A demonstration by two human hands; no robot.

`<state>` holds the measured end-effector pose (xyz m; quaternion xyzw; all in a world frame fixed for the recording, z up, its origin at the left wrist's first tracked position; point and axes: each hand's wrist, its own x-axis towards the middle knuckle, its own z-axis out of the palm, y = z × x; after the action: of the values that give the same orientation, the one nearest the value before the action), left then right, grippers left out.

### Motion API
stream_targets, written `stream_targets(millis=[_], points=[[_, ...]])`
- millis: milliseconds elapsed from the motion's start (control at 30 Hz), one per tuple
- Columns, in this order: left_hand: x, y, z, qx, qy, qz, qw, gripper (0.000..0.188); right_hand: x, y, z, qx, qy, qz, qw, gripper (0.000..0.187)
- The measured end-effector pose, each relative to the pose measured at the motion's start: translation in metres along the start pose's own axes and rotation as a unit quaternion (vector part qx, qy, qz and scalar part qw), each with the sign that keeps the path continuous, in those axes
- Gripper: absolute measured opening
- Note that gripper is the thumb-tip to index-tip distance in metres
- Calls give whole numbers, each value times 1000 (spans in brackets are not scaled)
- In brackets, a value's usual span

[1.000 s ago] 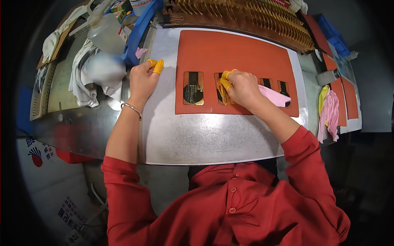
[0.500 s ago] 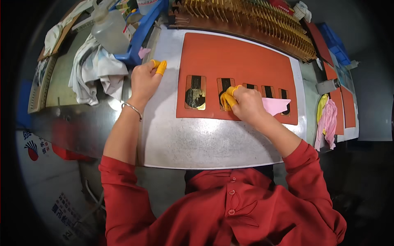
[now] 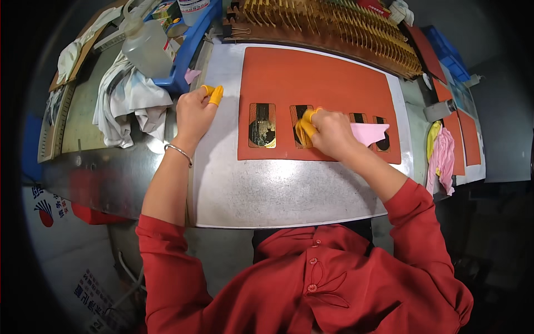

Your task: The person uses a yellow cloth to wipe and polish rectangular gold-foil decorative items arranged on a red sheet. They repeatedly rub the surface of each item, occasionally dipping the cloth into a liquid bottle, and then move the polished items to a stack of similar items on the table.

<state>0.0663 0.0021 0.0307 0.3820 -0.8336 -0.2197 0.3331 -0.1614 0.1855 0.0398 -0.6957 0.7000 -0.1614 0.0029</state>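
Fingers of the right hand point(image 3: 329, 132) are curled shut on a pink cloth point(image 3: 370, 132), their yellow rubber tips point(image 3: 305, 127) pressed down onto the second of a row of small dark-and-gold cards point(image 3: 262, 124) set in an orange mat point(image 3: 317, 92). The cloth trails to the right from under the palm, covering part of the next cards in the row. The left hand point(image 3: 194, 111) rests at the mat's left edge on the metal bench point(image 3: 278, 192) — loosely closed, holding nothing, its yellow-capped fingers tucked together and touching only the sheet.

As a judgement from the head view: the wiping looks to be in its early half. The leftmost card lies bare and well apart from the cloth, so it may be finished; the second is under the fingers now; the cards to the right, half hidden beneath the cloth and wrist, seem yet to be wiped. How clean any card is cannot be told at this size.

Around the work: a crumpled white rag point(image 3: 130, 100) and a clear plastic bottle point(image 3: 146, 47) sit to the left, a long rack of gold pieces point(image 3: 334, 25) runs along the back — and more pink and yellow cloths point(image 3: 442, 156) hang at the right end of the bench.
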Motion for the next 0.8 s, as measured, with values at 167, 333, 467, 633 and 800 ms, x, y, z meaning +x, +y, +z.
stream_targets(millis=[167,333,467,633,800], points=[[-3,-1,6,-20,9,0,1000,19,-4,-3,2,-26,13,11,1000,10],[-3,-11,7,-35,21,22,999,18,-19,-10,-2,-1,-4,-8,1000,7],[1,5,11,-20,23,64,997,19,-19,-9,-10,12,-2,13,1000,9],[-1,-3,8,-53,0,15,998,21,-22,-17,-15,19,-60,20,998,9],[1,-3,15,-59,21,51,997,19,-6,-6,-7,-29,-34,29,999,10]])
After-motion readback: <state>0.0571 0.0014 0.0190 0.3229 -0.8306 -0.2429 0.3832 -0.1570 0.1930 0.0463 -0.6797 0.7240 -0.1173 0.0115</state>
